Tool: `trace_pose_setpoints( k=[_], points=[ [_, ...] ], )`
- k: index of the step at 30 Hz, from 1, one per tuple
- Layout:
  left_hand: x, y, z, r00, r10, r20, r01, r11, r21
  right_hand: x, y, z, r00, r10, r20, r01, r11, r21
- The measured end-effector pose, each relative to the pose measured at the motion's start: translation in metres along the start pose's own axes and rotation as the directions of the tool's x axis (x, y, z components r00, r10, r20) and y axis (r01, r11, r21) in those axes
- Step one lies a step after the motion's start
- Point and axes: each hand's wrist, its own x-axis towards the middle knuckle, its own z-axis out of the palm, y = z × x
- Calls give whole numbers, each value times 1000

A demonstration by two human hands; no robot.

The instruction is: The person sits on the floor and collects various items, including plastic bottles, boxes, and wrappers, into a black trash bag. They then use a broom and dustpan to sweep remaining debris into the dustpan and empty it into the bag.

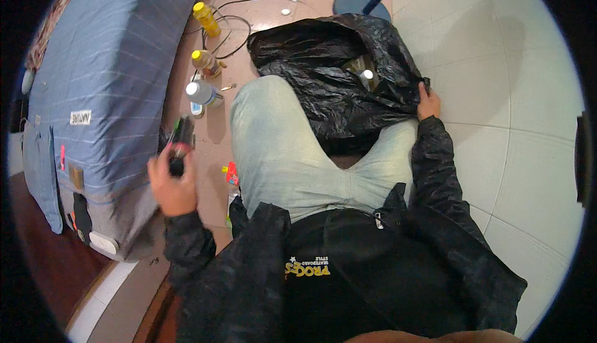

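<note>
Both hands are closed: the left hand at nine o'clock grips a blurred dark object — the right hand at two o'clock clutches the black plastic bag lying over the lap.

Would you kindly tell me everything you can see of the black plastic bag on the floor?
The black plastic bag is thin, glossy and heavily crinkled. It lies slumped on the tiled floor, partly over the person's pale trouser legs, its mouth gaping toward them. Inside, a clear bottle with a white cap shows. The right hand grips its rim at the right edge, holding it open. The left hand is apart from it, holding a small dark object.
</note>
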Motion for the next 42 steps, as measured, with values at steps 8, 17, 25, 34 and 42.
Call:
trace_pose_setpoints(
  k=[8,17,25,34,42],
  points=[
    [71,216,206,888,408,213,-309,871,-381,-15,-20,-7,997,57,49,-66,976,207],
    [-43,231,171,354,784,509,-245,604,-759,-1,18,0,996,-32,84,34,999,-22],
    [-125,-73,100,839,-478,262,519,846,-121,59,99,6,881,-430,195,472,811,-345],
    [-260,-146,188,271,-813,516,606,561,564,35,53,-5,982,-112,150,105,993,53],
    [-140,-113,155,573,-618,538,615,758,216,22,55,-1,886,-412,211,456,699,-550]
  ],
)
